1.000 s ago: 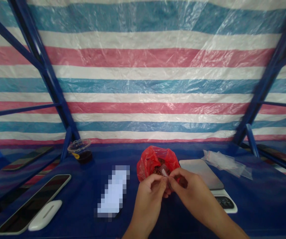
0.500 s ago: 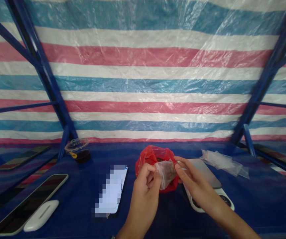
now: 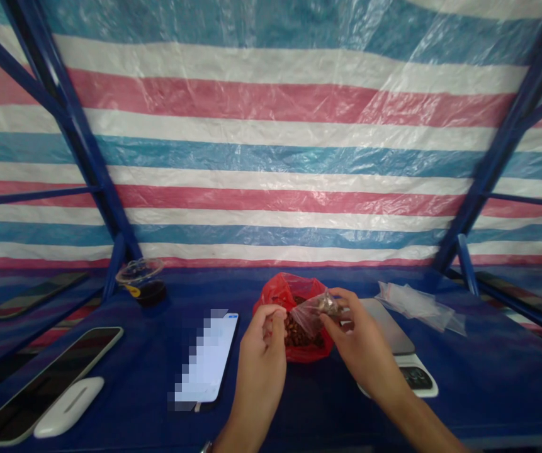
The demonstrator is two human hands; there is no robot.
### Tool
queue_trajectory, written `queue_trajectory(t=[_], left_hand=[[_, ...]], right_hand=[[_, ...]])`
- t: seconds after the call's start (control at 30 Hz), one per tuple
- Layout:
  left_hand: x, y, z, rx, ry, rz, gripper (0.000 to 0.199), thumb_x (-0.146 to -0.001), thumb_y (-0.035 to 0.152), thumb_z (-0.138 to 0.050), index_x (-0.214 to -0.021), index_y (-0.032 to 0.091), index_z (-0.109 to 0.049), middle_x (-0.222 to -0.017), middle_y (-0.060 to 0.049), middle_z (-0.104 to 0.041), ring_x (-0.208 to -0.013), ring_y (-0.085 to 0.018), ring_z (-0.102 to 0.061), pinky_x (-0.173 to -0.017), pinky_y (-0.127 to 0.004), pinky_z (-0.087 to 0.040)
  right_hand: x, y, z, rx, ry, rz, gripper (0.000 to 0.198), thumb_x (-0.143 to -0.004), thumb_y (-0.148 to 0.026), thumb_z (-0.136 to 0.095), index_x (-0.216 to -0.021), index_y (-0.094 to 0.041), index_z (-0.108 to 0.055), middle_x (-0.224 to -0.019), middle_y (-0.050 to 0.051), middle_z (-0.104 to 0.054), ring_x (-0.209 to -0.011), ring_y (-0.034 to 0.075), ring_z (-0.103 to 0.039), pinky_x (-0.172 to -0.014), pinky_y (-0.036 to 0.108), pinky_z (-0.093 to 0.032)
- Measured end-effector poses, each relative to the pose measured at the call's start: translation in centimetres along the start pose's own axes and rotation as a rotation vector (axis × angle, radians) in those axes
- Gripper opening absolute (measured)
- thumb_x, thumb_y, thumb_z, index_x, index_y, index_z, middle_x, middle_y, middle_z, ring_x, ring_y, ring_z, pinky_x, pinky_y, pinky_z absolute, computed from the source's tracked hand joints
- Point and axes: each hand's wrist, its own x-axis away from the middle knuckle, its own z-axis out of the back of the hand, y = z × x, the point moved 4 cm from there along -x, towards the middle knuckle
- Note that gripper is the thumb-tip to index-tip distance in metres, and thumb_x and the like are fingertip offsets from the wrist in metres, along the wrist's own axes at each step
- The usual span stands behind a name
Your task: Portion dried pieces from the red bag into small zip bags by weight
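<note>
Twisted aslant since half a second ago, the small clear bag (image 3: 309,316) now slopes between the fingers, filled end uppermost.
Over the blue desk (image 3: 318,406), the right hand (image 3: 365,343) grips that filled end between its fingers while the left hand (image 3: 262,355) pinches the other end. A red bag (image 3: 277,286) stands open just below and beyond the fingers; a scale (image 3: 396,330) sits beside the right fingers, partly hidden; a lit phone (image 3: 214,371) rests left of the left fingers; clear packets (image 3: 417,305) lie past the right ones. Brown pieces (image 3: 301,333) show more fully beneath, suggesting the small clear bag is being worked, not set down.
</note>
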Motion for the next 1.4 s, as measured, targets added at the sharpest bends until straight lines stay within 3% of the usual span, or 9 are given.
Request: queue_trajectory(t=[0.13,0.3,0.43,0.53,0.77,1.0,1.1,1.2,1.4], left_hand=[[0.2,-0.2,0.1,-0.065,-0.013,-0.015,0.036,-0.099,0.054,-0.056,-0.096,0.021,-0.069,-0.080,-0.002,-0.068,-0.071,-0.019,-0.062,-0.066,-0.029,-0.047],[0.2,-0.8,0.3,-0.105,-0.040,-0.015,0.036,-0.098,0.055,-0.053,-0.098,0.022,-0.068,-0.084,-0.003,-0.069,-0.073,-0.021,-0.062,-0.072,-0.032,-0.047],[0.3,-1.3,0.2,-0.143,-0.077,0.025,0.041,-0.097,0.058,-0.050,-0.104,0.021,-0.066,-0.080,-0.003,-0.066,-0.072,-0.023,-0.061,-0.068,-0.033,-0.045],[0.4,-1.5,-0.1,-0.162,-0.108,0.057,0.042,-0.095,0.059,-0.049,-0.106,0.021,-0.065,-0.076,-0.002,-0.063,-0.066,-0.022,-0.057,-0.064,-0.033,-0.043],[0.9,-1.7,-0.9,-0.217,-0.207,0.111,0.042,-0.091,0.059,-0.047,-0.094,0.021,-0.065,-0.086,-0.009,-0.072,-0.058,-0.019,-0.056,-0.057,-0.032,-0.041],[1.2,-2.0,-1.4,-0.214,-0.220,0.115,0.045,-0.090,0.058,-0.048,-0.092,0.018,-0.068,-0.084,-0.010,-0.074,-0.050,-0.016,-0.053,-0.047,-0.028,-0.036],[1.4,-2.6,-2.1,-0.134,-0.287,0.225,0.050,-0.088,0.063,-0.052,-0.092,0.016,-0.069,-0.086,-0.011,-0.075,-0.041,-0.011,-0.049,-0.041,-0.026,-0.033],[1.6,-3.2,-2.9,0.027,-0.323,0.341,0.063,-0.083,0.071,-0.061,-0.109,0.015,-0.070,-0.092,-0.010,-0.076,-0.037,-0.009,-0.048,-0.035,-0.024,-0.029],[0.8,-3.5,-3.8,0.238,-0.214,0.295,0.077,-0.080,0.075,-0.070,-0.124,0.012,-0.068,-0.071,-0.004,-0.070,-0.043,-0.012,-0.055,-0.039,-0.022,-0.037]], right_hand=[[0.2,-1.0,-0.4,0.212,-0.015,0.047,0.030,-0.090,-0.036,-0.063,-0.118,-0.027,-0.064,-0.111,0.008,-0.080,-0.098,0.029,-0.077,-0.080,0.040,-0.059],[-0.1,-1.5,-0.7,0.151,-0.014,0.045,0.021,-0.087,-0.037,-0.062,-0.105,-0.027,-0.063,-0.101,0.006,-0.080,-0.095,0.028,-0.077,-0.080,0.039,-0.059],[-0.1,-1.6,-1.0,0.089,-0.028,0.032,0.018,-0.085,-0.039,-0.062,-0.099,-0.027,-0.061,-0.094,0.005,-0.079,-0.087,0.027,-0.078,-0.075,0.036,-0.058],[-0.1,-1.5,-0.8,0.061,0.005,-0.010,0.022,-0.084,-0.042,-0.063,-0.098,-0.026,-0.059,-0.090,0.005,-0.077,-0.079,0.026,-0.077,-0.069,0.034,-0.058],[0.1,-0.8,-0.5,-0.031,0.014,-0.070,0.030,-0.081,-0.046,-0.068,-0.098,-0.025,-0.055,-0.093,0.007,-0.076,-0.069,0.024,-0.075,-0.058,0.030,-0.054],[-0.2,-0.2,-0.5,-0.200,0.074,-0.137,0.040,-0.075,-0.047,-0.076,-0.098,-0.025,-0.053,-0.094,0.005,-0.073,-0.068,0.022,-0.074,-0.053,0.027,-0.051],[-0.2,0.2,-0.3,-0.329,0.146,-0.222,0.050,-0.064,-0.048,-0.086,-0.094,-0.024,-0.054,-0.089,0.003,-0.074,-0.069,0.022,-0.074,-0.058,0.029,-0.055],[0.3,0.6,-0.5,-0.469,0.175,-0.334,0.059,-0.057,-0.047,-0.093,-0.097,-0.023,-0.058,-0.089,0.004,-0.077,-0.075,0.024,-0.075,-0.065,0.032,-0.058],[1.3,0.8,-1.7,-0.639,0.095,-0.402,0.056,-0.060,-0.043,-0.096,-0.102,-0.022,-0.064,-0.090,0.005,-0.081,-0.081,0.027,-0.077,-0.075,0.036,-0.061]])
